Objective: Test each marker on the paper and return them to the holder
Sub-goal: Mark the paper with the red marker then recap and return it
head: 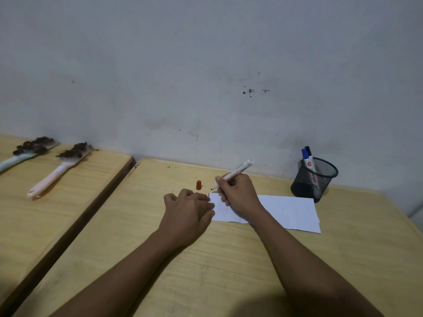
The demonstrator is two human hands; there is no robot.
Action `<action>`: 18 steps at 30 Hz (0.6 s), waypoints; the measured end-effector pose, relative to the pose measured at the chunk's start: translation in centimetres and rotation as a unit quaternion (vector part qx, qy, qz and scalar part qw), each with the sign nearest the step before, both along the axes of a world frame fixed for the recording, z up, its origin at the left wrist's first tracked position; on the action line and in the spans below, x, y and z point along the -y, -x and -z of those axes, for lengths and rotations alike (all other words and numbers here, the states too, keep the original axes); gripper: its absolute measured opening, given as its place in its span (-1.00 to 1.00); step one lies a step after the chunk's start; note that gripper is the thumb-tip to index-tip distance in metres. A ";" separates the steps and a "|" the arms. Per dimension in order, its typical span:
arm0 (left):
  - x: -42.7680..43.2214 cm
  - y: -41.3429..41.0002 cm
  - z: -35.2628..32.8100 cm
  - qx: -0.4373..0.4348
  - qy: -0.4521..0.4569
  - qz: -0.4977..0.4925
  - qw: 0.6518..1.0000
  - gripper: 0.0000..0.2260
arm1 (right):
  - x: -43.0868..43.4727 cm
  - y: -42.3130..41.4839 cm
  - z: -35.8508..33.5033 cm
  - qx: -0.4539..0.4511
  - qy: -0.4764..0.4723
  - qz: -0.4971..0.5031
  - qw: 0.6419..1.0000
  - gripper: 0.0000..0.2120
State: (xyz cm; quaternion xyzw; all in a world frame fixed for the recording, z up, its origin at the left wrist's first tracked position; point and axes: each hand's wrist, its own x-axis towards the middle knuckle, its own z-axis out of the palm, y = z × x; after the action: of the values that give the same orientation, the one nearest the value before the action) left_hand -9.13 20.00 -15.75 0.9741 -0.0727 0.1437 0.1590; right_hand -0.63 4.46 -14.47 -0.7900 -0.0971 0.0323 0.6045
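My right hand point(238, 193) grips an uncapped red marker point(238, 170), white-barrelled, its tip pointing down-left just above the left edge of a white sheet of paper point(288, 211). The marker's red cap point(198, 185) lies on the wooden table beyond my left hand point(187, 209). That hand rests with curled fingers on the table, its fingertips touching the paper's left edge. A black mesh holder point(313, 179) stands at the back right beside the paper, with a blue-capped marker point(307, 160) and a dark-capped marker upright in it.
The wooden table point(206, 259) meets a grey wall at the back. A dark gap point(75, 225) separates it from a second table on the left, where two hairbrushes point(61, 168) lie near the wall.
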 end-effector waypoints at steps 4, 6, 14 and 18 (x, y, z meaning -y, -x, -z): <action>0.0 0.0 0.2 -0.006 -0.013 -0.002 1.000 -0.73 | 0.0 0.0 0.8 0.028 0.041 0.019 0.999 -0.76; 0.1 0.1 0.2 -0.015 -0.021 -0.002 1.000 -0.73 | 0.0 -0.1 0.8 0.037 0.052 0.016 0.998 -0.76; 0.1 0.2 0.2 -0.041 -0.015 0.015 0.999 -0.72 | -0.1 -0.1 1.1 0.067 0.094 0.009 0.993 -0.72; 0.1 0.3 0.1 -0.041 -0.019 0.011 0.999 -0.73 | -0.1 -0.3 1.1 0.071 0.111 0.008 0.991 -0.72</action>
State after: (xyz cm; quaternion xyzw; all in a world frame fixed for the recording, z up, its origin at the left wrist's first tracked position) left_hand -9.42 19.90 -15.87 0.9811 -0.0796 0.1001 0.1450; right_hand -0.37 4.57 -15.60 -0.8530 -0.1297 -0.0181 0.5053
